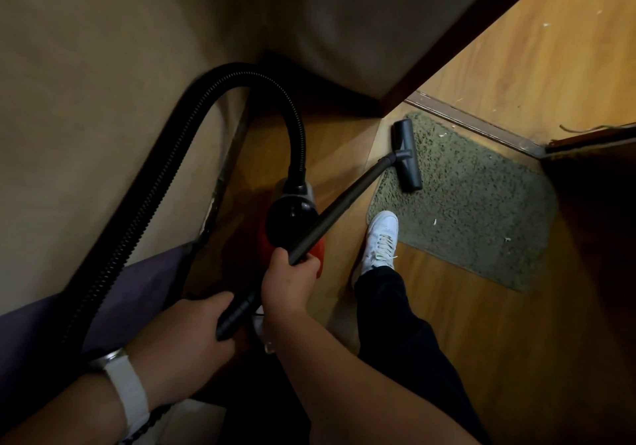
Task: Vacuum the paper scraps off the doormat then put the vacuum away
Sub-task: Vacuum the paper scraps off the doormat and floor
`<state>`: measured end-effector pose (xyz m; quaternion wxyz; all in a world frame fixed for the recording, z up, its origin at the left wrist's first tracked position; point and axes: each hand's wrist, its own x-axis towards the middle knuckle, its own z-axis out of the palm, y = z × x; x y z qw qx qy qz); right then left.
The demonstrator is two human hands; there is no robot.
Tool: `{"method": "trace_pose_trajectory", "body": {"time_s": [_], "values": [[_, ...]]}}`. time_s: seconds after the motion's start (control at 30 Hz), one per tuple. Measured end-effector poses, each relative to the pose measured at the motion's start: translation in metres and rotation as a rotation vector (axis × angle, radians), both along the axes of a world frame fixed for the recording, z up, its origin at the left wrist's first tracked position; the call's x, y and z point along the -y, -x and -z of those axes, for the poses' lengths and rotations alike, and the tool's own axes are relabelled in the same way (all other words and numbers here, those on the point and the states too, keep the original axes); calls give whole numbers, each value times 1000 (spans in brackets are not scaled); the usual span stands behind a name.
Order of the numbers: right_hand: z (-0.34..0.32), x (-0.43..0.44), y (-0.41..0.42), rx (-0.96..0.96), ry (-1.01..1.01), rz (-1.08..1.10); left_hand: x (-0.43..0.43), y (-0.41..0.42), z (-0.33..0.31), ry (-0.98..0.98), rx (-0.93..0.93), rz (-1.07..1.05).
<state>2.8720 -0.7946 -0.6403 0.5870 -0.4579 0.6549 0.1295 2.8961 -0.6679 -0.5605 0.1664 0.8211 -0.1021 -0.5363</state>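
A grey-green doormat (475, 203) lies on the wooden floor by the doorway. Small white paper scraps (434, 221) dot it. The dark vacuum wand (344, 203) runs from my hands to the floor head (407, 155), which rests on the mat's left end. My right hand (287, 281) grips the wand higher up. My left hand (192, 331) grips the wand's rear handle end. The red and black vacuum body (292, 217) sits on the floor under the wand. Its black ribbed hose (179, 155) arcs up and back toward me on the left.
My foot in a white shoe (380, 238) stands at the mat's near left corner. A beige wall (103, 83) with a dark skirting closes the left side. A metal threshold strip (471, 124) and an open door edge (585, 138) border the mat's far side. More scraps lie beyond the threshold.
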Motion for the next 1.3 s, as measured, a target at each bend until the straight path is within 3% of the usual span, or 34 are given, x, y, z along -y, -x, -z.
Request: {"method": "trace_pose_trajectory", "body": {"time_s": [0.7, 1.3], "values": [[9, 60, -13, 26, 98, 33, 59, -16, 11, 88, 11, 31], [-24, -2, 3, 17, -6, -11, -11, 1, -23, 37, -3, -11]]}}
